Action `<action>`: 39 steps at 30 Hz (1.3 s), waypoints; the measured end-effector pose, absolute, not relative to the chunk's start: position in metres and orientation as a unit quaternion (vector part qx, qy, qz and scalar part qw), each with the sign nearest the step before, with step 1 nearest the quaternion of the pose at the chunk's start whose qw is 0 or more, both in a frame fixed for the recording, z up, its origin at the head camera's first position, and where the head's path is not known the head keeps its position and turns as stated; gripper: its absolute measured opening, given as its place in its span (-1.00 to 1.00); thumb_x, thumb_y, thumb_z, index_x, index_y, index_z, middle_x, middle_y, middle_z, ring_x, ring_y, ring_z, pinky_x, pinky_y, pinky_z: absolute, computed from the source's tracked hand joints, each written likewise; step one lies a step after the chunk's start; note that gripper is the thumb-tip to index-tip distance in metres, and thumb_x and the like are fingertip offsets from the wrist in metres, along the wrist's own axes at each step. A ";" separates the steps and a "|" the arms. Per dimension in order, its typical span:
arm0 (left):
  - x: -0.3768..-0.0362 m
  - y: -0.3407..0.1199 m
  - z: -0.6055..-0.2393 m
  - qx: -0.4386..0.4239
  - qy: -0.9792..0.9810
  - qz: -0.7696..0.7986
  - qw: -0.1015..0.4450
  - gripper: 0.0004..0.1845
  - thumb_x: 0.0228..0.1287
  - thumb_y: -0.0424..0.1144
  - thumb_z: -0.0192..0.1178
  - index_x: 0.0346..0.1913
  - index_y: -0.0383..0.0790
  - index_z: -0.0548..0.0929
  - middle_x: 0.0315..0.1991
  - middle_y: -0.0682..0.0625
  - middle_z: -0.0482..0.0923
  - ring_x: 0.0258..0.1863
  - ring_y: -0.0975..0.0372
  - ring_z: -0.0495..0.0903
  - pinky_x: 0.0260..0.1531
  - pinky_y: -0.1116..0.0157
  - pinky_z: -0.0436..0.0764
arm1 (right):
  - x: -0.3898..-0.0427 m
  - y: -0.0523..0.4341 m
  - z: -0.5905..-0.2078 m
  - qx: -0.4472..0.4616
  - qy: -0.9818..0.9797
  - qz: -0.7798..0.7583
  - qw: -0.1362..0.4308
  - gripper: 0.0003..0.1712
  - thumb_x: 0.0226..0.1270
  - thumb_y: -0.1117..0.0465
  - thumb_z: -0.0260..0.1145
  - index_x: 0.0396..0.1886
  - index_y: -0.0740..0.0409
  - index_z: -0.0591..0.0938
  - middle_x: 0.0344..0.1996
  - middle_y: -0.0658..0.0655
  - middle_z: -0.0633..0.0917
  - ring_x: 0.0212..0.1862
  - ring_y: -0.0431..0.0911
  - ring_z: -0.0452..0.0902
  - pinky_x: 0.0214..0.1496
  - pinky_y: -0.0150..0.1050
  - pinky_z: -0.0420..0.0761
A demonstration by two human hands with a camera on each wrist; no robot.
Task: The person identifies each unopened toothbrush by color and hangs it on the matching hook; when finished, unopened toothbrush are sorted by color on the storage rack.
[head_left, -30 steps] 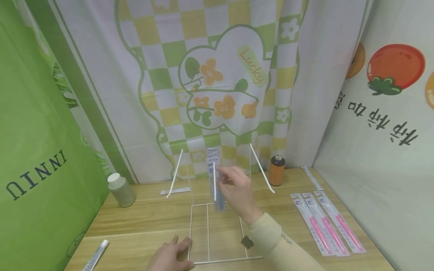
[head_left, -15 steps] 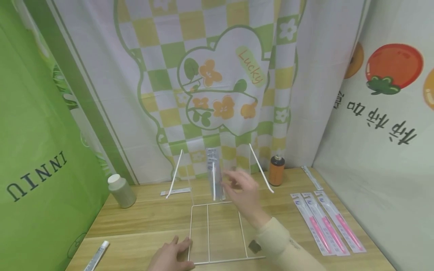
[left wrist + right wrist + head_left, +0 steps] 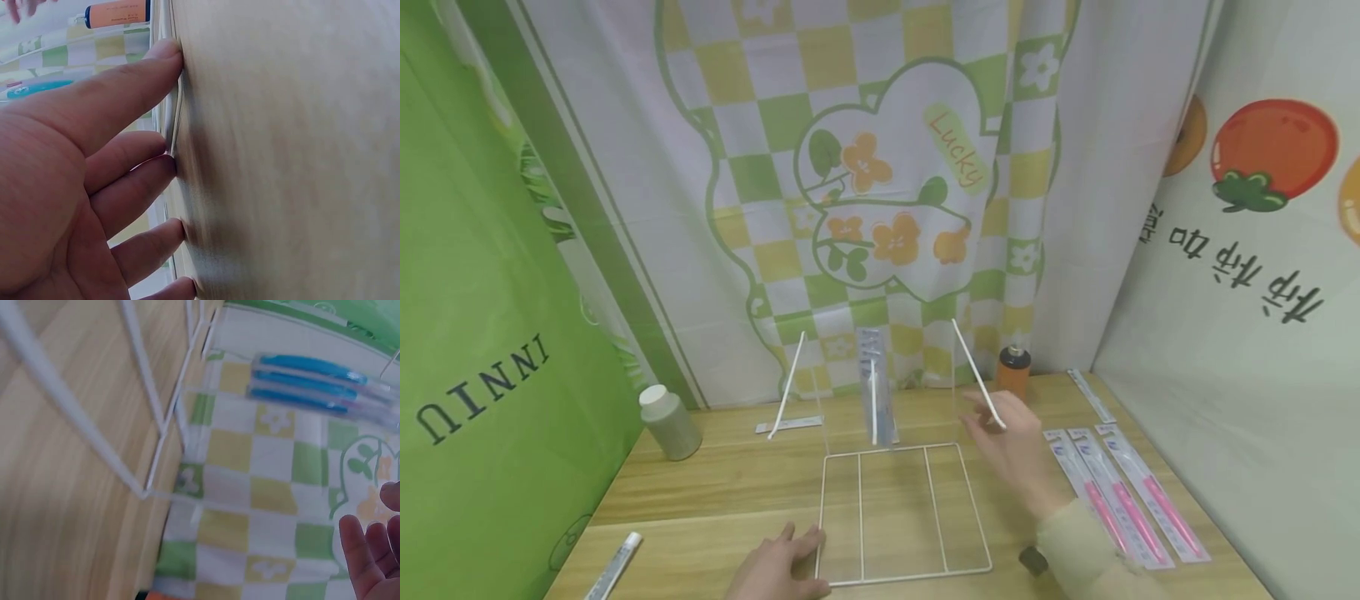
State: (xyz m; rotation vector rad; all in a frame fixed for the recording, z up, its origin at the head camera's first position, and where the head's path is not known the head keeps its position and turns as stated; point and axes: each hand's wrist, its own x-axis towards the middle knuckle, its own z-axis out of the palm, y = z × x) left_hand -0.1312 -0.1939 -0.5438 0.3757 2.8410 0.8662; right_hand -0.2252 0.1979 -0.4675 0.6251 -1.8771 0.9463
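Observation:
A white wire display rack (image 3: 910, 577) stands on the wooden table, its prongs pointing toward me. From the middle prong hang packaged blue toothbrushes (image 3: 884, 408); the right wrist view shows their blue handles (image 3: 306, 381) stacked one behind another. My left hand (image 3: 777, 565) rests at the left edge of the rack's base, thumb and fingertips touching wire and tabletop in the left wrist view. My right hand (image 3: 1011, 437) holds nothing. It is in the air behind the right prong (image 3: 976, 371), fingers loosely bent.
Several packaged pink toothbrushes (image 3: 1156, 496) lie at the right. An orange bottle (image 3: 1013, 375) with a black top stands behind my right hand. A white-capped bottle (image 3: 670, 425) is at back left, a white-capped tube (image 3: 613, 567) at front left. Narrow strips (image 3: 790, 424) lie near the back.
My right hand has let go of a packaged blue toothbrush, which now hangs back on the middle prong with the others. That hand has moved right; my left hand has stayed put.

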 end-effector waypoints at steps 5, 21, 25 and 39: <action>-0.132 -0.195 -0.544 0.130 0.945 0.290 0.073 -0.15 0.02 0.11 0.67 0.42 -0.07 0.67 0.43 -0.57 0.41 0.17 -0.81 0.33 0.07 -0.71 0.31 | -0.219 0.237 -0.480 0.208 -0.799 0.371 0.425 -0.39 -0.10 0.67 0.63 0.02 0.25 0.78 -0.27 0.09 0.75 -0.29 -0.09 0.68 -0.25 -0.51 0.72; -0.133 -0.196 -0.546 0.132 0.946 0.286 0.077 -0.15 0.04 0.11 0.66 0.43 -0.05 0.66 0.43 -0.56 0.42 0.18 -0.79 0.35 0.08 -0.69 0.33 | -0.232 0.352 -0.514 0.071 -0.912 0.369 0.165 -0.46 0.46 0.24 0.49 0.37 0.25 0.62 0.09 0.41 0.73 0.02 0.27 0.71 -0.09 0.14 0.79; -0.133 -0.195 -0.546 0.131 0.946 0.286 0.079 -0.15 0.03 0.11 0.66 0.43 -0.05 0.66 0.43 -0.58 0.40 0.17 -0.80 0.35 0.07 -0.70 0.33 | -0.234 0.366 -0.527 0.071 -0.924 0.357 0.112 -0.42 0.40 0.25 0.52 0.35 0.34 0.61 0.07 0.45 0.73 -0.03 0.27 0.73 -0.12 0.12 0.81; -0.133 -0.196 -0.544 0.142 0.949 0.274 0.070 -0.17 0.05 0.12 0.65 0.41 -0.06 0.67 0.39 -0.62 0.42 0.13 -0.78 0.40 0.04 -0.69 0.36 | -0.238 0.371 -0.533 0.070 -0.948 0.311 0.015 -0.44 0.35 0.25 0.53 0.30 0.34 0.66 0.11 0.49 0.73 0.14 0.44 0.67 0.18 0.42 0.63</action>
